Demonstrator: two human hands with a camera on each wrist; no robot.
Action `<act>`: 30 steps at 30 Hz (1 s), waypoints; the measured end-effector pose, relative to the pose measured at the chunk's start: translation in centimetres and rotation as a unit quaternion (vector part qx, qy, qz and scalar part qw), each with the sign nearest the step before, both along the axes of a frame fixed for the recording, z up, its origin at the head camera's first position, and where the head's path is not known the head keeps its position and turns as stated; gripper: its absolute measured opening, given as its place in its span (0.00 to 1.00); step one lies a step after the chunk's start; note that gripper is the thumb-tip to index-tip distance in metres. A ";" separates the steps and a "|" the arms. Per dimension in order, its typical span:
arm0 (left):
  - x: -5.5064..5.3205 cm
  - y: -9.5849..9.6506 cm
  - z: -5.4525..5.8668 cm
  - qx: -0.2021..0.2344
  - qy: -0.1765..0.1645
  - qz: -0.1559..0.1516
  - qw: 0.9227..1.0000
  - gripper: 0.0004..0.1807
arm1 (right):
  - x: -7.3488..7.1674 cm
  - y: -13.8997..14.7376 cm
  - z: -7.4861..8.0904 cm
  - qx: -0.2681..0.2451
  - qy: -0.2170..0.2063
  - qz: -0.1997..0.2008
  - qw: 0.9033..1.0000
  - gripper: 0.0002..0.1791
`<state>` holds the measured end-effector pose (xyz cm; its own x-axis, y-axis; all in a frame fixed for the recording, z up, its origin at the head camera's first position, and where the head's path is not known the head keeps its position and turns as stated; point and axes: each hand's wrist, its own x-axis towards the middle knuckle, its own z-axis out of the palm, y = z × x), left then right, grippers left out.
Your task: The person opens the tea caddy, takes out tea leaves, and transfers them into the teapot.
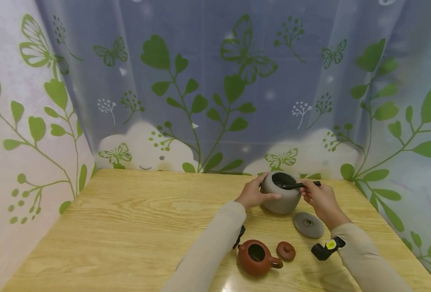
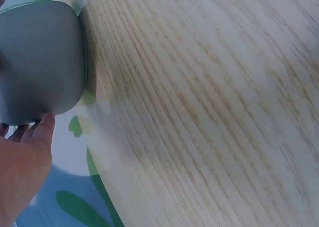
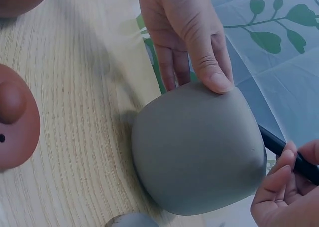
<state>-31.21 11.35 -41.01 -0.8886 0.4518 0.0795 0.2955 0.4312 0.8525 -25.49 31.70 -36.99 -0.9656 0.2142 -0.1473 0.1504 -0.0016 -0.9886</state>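
A round grey jar (image 1: 281,202) with a wide dark mouth is near the table's back right. My left hand (image 1: 254,194) grips its left side, thumb across the front and fingers round the far side. In the right wrist view that thumb presses the jar wall. My right hand (image 1: 321,198) pinches a slim black stick-like tool (image 3: 274,139) between thumb and fingers. The tool's front end reaches through the jar's mouth, where its tip is mostly hidden in the dark. The left wrist view shows the jar's side (image 2: 42,62) and the left fingers at it.
A flat grey lid (image 1: 308,229) lies just in front of the jar. Closer to me stands an uncovered reddish-brown teapot (image 1: 249,265), its small lid (image 1: 286,251) beside it on the wooden table (image 1: 127,227). A patterned curtain (image 1: 200,81) hangs behind the table.
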 end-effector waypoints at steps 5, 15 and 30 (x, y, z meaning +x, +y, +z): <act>-0.1 0.0 -0.1 0.002 -0.006 0.000 1.000 0.49 | 0.3 0.3 0.1 -0.031 0.006 -0.008 0.999 0.17; -0.3 0.0 -0.3 0.001 -0.008 0.000 1.000 0.49 | 0.2 0.5 -0.2 0.160 0.054 -0.026 0.985 0.22; 0.1 0.0 0.2 -0.008 0.001 -0.002 1.000 0.48 | -0.6 -0.2 0.1 0.367 0.092 0.089 0.922 0.22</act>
<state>-31.14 11.39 -40.83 -0.8862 0.4572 0.0749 0.3001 0.4432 0.8447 -26.09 31.53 -36.85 -0.9892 0.0271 0.1439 -0.0863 0.6856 -0.7228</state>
